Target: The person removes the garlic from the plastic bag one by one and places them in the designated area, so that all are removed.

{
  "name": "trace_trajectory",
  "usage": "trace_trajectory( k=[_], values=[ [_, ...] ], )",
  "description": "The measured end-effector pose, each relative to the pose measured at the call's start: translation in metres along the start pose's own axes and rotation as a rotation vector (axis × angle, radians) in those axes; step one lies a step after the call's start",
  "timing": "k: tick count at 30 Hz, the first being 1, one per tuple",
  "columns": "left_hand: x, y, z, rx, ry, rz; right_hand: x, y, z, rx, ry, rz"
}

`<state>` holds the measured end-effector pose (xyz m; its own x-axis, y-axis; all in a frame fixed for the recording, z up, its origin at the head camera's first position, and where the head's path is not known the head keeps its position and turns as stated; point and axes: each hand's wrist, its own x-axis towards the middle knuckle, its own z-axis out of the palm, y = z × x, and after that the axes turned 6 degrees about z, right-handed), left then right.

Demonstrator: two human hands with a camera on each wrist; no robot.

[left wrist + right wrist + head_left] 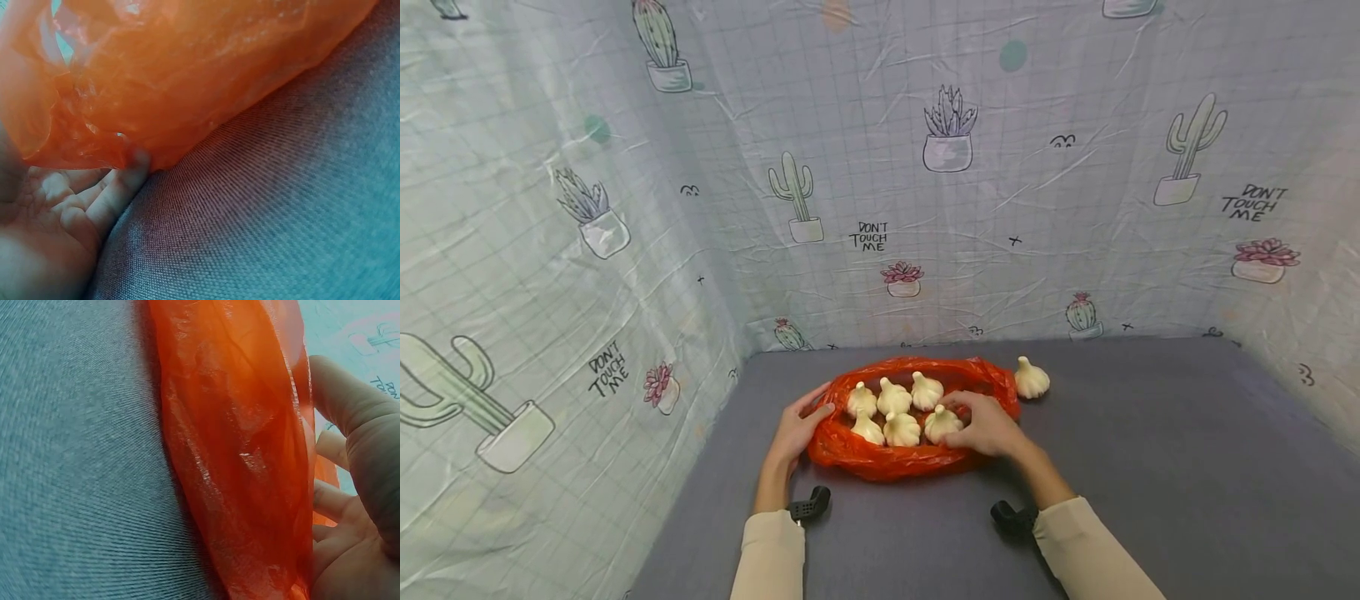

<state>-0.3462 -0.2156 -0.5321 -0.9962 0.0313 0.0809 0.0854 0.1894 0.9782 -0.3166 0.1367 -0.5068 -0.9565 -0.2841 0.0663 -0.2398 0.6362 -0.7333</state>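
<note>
A red plastic bag lies spread wide at its mouth on the grey table, with several garlic bulbs inside. My left hand holds the bag's left end, its thumb over the rim; in the left wrist view, the fingers lie against the orange-looking plastic. Over the bag's right side reaches my right hand, thumb and fingers curved round the front right garlic bulb. In the right wrist view the bag's side hides that bulb, and the thumb shows beyond the rim.
Another garlic bulb sits on the table just outside the bag, at its back right. The grey table meets a cactus-print sheet at the back and sides. Black devices are strapped to both wrists.
</note>
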Motion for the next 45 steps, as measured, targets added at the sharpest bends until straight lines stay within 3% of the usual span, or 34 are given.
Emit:
trace_trajectory(
  k=[12, 27, 45],
  values=[
    [-0.001, 0.001, 0.001, -0.006, 0.001, -0.001, -0.002, -0.004, -0.005, 0.021, 0.066, 0.034],
    [-0.001, 0.001, 0.000, -0.014, -0.016, -0.003, -0.002, -0.006, -0.010, 0.024, 0.124, 0.002],
    [-0.001, -0.001, -0.002, -0.019, -0.025, 0.002, -0.007, -0.012, -0.032, 0.173, 0.194, 0.068]
  ],
)
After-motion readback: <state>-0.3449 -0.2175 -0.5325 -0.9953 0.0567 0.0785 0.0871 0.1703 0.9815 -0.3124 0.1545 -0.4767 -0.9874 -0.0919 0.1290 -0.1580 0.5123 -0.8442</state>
